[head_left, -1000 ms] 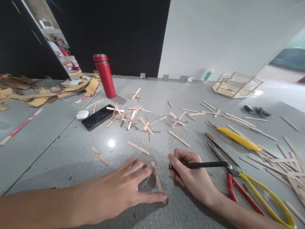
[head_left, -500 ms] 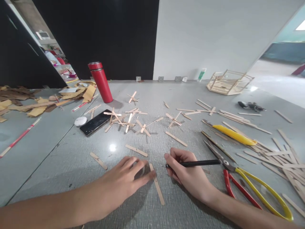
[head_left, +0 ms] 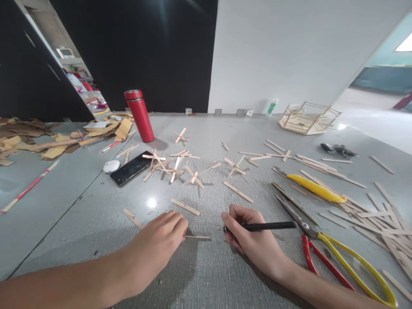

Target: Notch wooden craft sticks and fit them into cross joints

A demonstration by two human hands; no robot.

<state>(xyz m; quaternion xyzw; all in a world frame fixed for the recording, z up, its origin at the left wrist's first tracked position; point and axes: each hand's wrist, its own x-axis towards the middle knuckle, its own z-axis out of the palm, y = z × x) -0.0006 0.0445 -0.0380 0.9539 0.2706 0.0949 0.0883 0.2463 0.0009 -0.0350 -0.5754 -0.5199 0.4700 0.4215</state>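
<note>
My left hand (head_left: 159,245) is closed around one end of a flat wooden stick (head_left: 198,237), which it holds on edge just above the grey floor, pointing right. My right hand (head_left: 250,238) grips a black pen (head_left: 267,225), tip aimed left toward the free end of the stick, a short gap away. Loose wooden sticks (head_left: 185,207) lie just beyond both hands.
Red and yellow pliers (head_left: 334,251) and a yellow knife (head_left: 313,188) lie right of my right hand. Several crossed stick pieces (head_left: 175,162), a phone (head_left: 131,168), a white case (head_left: 111,166) and a red flask (head_left: 139,115) sit farther out. A stick frame (head_left: 308,118) stands at the back right, cardboard scraps (head_left: 48,139) at the left.
My left hand went from lying spread over the flat stick to closing on it and turning it up on edge, pointing right. My right hand with the pen stayed in place.
</note>
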